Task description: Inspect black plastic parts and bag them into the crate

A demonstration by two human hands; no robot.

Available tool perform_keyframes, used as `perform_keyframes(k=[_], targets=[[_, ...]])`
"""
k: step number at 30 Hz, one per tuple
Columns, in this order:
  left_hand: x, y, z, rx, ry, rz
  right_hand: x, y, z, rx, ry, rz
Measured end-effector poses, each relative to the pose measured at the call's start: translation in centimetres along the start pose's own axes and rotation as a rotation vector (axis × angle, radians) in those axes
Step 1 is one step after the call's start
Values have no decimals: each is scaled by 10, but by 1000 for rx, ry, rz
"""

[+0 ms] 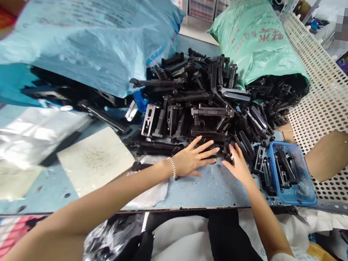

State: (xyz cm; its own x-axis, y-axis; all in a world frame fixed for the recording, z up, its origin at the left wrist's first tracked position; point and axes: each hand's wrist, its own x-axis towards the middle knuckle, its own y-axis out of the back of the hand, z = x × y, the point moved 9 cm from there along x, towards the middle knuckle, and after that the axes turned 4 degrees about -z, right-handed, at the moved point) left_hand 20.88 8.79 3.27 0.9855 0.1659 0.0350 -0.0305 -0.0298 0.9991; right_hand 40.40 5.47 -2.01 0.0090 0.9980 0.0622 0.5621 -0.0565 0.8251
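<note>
A heap of black plastic-looking parts (196,86) covers the middle of the blue table (197,190). My left hand (189,159), with a beaded bracelet at the wrist, lies palm down at the heap's front edge, fingers spread. To its right, my right hand (238,164) has its thumb and fingers apart, fingertips touching or close to the parts. Whether those fingertips touch a small part is hard to tell. Several pieces stand in a row just beyond the left hand, some with silver faces.
Large blue bag (102,19) at left and green bag (250,37) at back right, both with black parts. Blue basket (310,192) of parts at right, beside a perforated cream panel (338,98). Beige square sheet (98,158) and clear plastic bags (26,130) at left.
</note>
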Motion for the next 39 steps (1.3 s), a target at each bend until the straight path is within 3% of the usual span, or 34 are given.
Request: perform_keyframes(k=[3, 6, 9, 13, 18, 22, 26, 29, 32, 36, 39], targets=[[-39, -1, -2, -1, 114, -36, -17, 4, 3, -6, 10, 30], [-56, -2, -26, 2, 192, -20, -23, 5, 2, -66, 17, 120], [-47, -1, -61, -21, 184, 26, -24, 6, -10, -141, -4, 221], [-27, -1, -102, -58, 91, 46, -26, 4, -51, -238, 4, 344], [-18, 5, -146, -55, 212, 69, -8, -13, -101, -226, 111, 324], [-22, 16, -141, -33, 269, 43, 16, -16, -99, -189, 104, 327], [-50, 30, -109, -37, 433, 113, 35, -14, -86, -184, 96, 310], [-77, 20, -77, -68, 519, 111, 48, -13, -78, -117, 76, 320], [-95, 2, -57, -78, 517, 95, 64, -10, -74, 13, 40, 335], [-96, -3, -68, -149, 504, 131, 97, 8, -88, 16, 53, 311], [-87, 26, -107, -162, 617, 265, 132, 33, -109, -75, 57, 293]])
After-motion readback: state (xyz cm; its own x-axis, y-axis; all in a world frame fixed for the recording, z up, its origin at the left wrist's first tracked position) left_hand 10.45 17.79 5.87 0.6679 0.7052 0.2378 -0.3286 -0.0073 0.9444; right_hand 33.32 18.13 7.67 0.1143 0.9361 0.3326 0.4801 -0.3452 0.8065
